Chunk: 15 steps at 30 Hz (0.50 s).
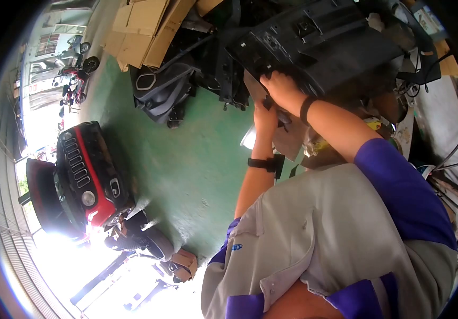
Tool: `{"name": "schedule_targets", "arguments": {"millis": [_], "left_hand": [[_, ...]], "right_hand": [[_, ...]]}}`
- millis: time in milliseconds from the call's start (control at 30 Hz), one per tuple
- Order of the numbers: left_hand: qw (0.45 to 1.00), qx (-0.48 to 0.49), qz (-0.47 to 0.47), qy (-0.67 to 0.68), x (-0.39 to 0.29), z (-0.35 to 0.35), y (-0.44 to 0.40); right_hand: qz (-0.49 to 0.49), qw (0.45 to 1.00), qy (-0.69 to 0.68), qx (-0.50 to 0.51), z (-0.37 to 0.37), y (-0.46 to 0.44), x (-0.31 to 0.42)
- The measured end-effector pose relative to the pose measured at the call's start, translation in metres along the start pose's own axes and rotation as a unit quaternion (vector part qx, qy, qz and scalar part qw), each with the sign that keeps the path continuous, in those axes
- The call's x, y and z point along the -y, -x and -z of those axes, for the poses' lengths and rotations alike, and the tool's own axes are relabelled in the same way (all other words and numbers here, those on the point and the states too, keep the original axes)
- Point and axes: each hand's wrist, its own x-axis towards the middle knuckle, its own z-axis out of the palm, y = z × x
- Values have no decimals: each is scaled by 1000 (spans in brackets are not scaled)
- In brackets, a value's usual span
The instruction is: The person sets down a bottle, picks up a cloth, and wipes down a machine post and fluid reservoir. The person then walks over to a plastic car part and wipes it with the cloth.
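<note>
A large black molded plastic panel [340,50], which looks like a car trim part, lies in front of me with its slots and clip mounts facing up. My right hand [282,89] is closed at the near edge of this panel, its fingers curled over the edge. Just below it, my left hand [265,118] is closed too, thumb up, around a small dark piece that I cannot make out. A thin brownish sheet [254,87] sticks out beside the left fingers. Both wrists wear black bands.
Cardboard boxes [138,26] and a black plastic part [162,90] sit at the upper left. A red and black car front [88,173] stands to the left, near a crouching person [144,239]. Cables [412,85] and clutter lie at the right. The floor [181,159] is green.
</note>
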Motion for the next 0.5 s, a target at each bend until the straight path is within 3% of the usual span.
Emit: {"name": "schedule_targets", "arguments": {"millis": [200,367,500], "left_hand": [[998,42,-23,32,-14,22,24],[996,67,-3,59,-31,51,43],[997,-23,-60,48,-21,48,29]], "right_hand": [[-25,989,-103,-102,10,30,-4],[-74,962,-253,-74,19,46,3],[-62,922,-378,-58,-1,21,5]]}}
